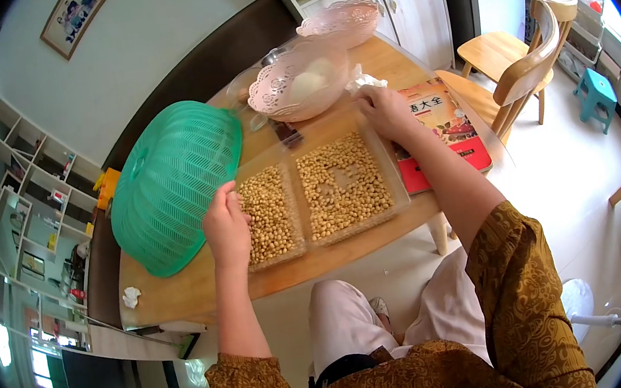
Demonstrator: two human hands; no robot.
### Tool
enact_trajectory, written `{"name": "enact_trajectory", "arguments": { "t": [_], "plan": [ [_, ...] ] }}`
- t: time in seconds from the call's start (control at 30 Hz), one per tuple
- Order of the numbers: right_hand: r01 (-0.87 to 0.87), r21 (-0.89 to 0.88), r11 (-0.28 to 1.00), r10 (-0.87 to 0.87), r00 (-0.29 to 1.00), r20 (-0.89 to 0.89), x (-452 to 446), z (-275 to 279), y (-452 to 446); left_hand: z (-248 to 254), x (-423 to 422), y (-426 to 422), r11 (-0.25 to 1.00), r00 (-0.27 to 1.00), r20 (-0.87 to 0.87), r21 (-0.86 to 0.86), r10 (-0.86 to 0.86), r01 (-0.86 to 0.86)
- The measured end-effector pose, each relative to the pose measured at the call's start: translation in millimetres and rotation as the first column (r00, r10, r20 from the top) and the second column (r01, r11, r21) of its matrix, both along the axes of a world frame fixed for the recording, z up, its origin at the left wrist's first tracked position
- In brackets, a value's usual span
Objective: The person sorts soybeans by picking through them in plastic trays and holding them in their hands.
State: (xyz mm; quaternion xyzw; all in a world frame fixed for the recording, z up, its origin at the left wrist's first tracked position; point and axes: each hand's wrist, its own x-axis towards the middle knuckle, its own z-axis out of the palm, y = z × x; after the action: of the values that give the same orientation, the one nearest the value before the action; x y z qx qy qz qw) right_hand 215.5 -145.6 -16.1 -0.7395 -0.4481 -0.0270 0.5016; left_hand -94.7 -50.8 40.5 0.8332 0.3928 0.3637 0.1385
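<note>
Two clear shallow plastic trays of pale yellow beans lie side by side; whether they are joined I cannot tell. Beans fill the left tray [275, 260] densely, while the right tray [400, 195] has a thin patch in its middle. My left hand [226, 230] is closed at the left tray's outer side, overlapping the rim of a green mesh food cover [181, 170]; what it grips is hidden. At the right tray's far corner my right hand [387, 112] has its fingers pressed together, right against a crumpled white tissue [368, 79]. Its fingertips are partly hidden.
Pink lacy baskets [284, 93] stand at the far side of the wooden table [308, 269]. A red book [445, 132] lies right of the trays. Another crumpled tissue [131, 296] is near the left edge. Wooden chairs [531, 77] and a blue stool [596, 96] stand to the right.
</note>
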Motion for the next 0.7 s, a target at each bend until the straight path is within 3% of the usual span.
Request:
{"name": "enact_trajectory", "arguments": {
  "t": [0.03, 0.17, 0.23, 0.27, 0.33, 0.37, 0.43, 0.57, 0.63, 0.7],
  "plan": [
    [-0.007, 0.004, 1.000, 0.007, 1.000, -0.012, -0.8, 1.2, -0.7, -2.1, 0.8, 1.5, 0.983, 0.991, -0.134, 0.182, 0.011, 0.013],
    [0.025, 0.046, 0.999, -0.027, 0.999, 0.041, 2.7, -6.4, 5.2, 12.8, 15.0, -23.2, 0.959, 0.982, -0.190, 0.281, 0.019, 0.036],
    [0.024, 0.036, 0.999, -0.027, 0.998, 0.060, 2.3, -5.0, 4.2, 21.6, 26.4, -31.2, 0.857, 0.940, -0.231, 0.398, -0.253, 0.328],
    [0.023, 0.034, 0.999, -0.025, 0.998, 0.061, 1.8, -5.3, 4.0, 29.4, 32.7, -42.8, 0.858, 0.940, -0.229, 0.396, -0.252, 0.327],
    [0.027, 0.042, 0.999, -0.030, 0.997, 0.065, 1.0, -5.0, 3.8, 43.0, 47.8, -68.3, 0.864, 0.794, -0.365, -0.062, -0.486, 0.500],
    [0.027, 0.041, 0.999, -0.030, 0.997, 0.067, 0.7, -4.4, 3.4, 40.1, 53.8, -70.5, 0.864, 0.795, -0.363, -0.062, -0.486, 0.500],
    [0.015, 0.057, 0.998, -0.018, 0.998, 0.053, 0.2, -3.6, 2.3, 32.0, 63.7, -71.1, 0.771, 0.635, -0.444, -0.283, -0.632, 0.571],
    [0.023, 0.055, 0.998, -0.025, 0.999, 0.044, -0.1, -2.9, 1.8, 15.0, 77.6, -66.6, 0.695, 0.567, -0.426, -0.259, -0.705, 0.671],
    [0.021, 0.050, 0.999, -0.024, 0.999, 0.047, -0.1, -2.9, 2.1, 14.9, 82.9, -64.4, 0.615, 0.494, -0.375, -0.375, -0.785, 0.693],
    [0.018, 0.051, 0.999, -0.020, 0.999, 0.048, 0.0, -3.0, 2.3, 14.0, 84.7, -63.6, 0.622, 0.494, -0.384, -0.390, -0.780, 0.679]
  ]
}}
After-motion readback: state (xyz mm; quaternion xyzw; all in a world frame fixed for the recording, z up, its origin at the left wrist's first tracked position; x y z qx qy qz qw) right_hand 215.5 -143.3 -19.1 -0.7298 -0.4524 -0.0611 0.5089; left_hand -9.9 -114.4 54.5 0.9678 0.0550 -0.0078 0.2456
